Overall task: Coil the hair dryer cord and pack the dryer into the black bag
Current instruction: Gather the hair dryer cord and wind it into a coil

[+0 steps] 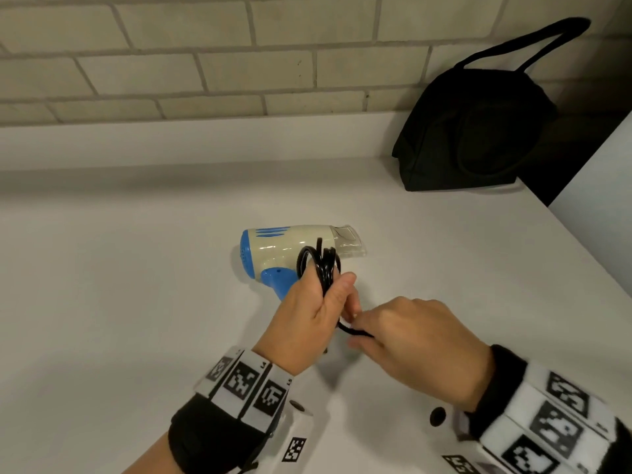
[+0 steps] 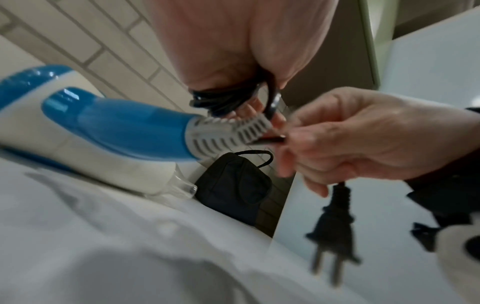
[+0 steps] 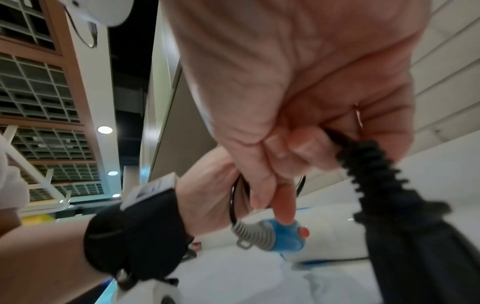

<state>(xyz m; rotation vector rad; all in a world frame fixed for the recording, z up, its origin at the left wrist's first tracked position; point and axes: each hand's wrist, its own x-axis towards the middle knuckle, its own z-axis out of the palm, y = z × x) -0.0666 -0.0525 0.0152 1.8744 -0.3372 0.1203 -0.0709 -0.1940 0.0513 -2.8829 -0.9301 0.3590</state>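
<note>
A white and blue hair dryer (image 1: 290, 249) lies on its side on the white counter (image 1: 136, 302), nozzle pointing right. My left hand (image 1: 318, 299) grips a bundle of black cord loops (image 1: 319, 263) just in front of the dryer's handle. My right hand (image 1: 407, 340) holds the free end of the cord (image 1: 355, 331) close to the left hand. In the left wrist view the plug (image 2: 332, 226) hangs below the right hand (image 2: 363, 139), prongs down. The black bag (image 1: 475, 131) stands at the back right against the wall.
A brick-tile wall (image 1: 205, 56) runs behind the counter. A dark gap (image 1: 588, 142) and a white panel (image 1: 602, 200) lie to the right of the bag. The counter's right edge (image 1: 581, 261) runs diagonally.
</note>
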